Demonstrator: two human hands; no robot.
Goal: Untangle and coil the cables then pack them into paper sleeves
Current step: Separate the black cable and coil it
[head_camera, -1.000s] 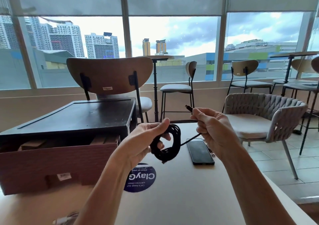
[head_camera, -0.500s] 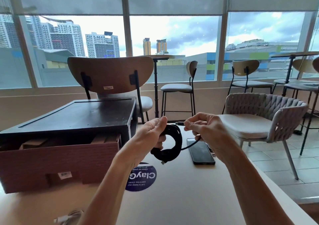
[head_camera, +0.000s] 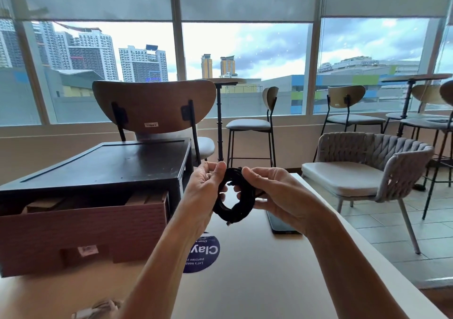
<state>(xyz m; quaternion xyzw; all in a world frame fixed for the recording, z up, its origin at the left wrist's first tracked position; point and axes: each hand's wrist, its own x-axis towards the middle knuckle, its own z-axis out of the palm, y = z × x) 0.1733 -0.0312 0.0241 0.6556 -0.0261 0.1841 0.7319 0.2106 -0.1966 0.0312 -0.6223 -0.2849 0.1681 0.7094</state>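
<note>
At the far left a brown corrugated cardboard box (head_camera: 83,230) sits on the pale tabletop (head_camera: 245,289), with a flat black wooden tray (head_camera: 103,164) lying across its top. Whether the brown pieces inside the box are the paper sleeves cannot be told. A white cable (head_camera: 98,310) is cut off by the bottom edge.

Just right of the box, the left hand (head_camera: 202,193) grips the left side of a black cable wound into a thick ring (head_camera: 235,204) — thumb over the top, fingers curled behind. The ring stands upright above the table with its opening facing the camera. It is held between both hands, so neither hand is nearer. A small plug end (head_camera: 228,223) pokes out at the bottom.

The right hand (head_camera: 279,196) pinches the ring's right side, thumb on top. The cable's other end is hidden under those fingers — tucked in or loose, I cannot say.

On the table below lie a round blue sticker (head_camera: 203,252) and a dark flat phone (head_camera: 282,225), the phone partly covered by the right wrist.
</note>
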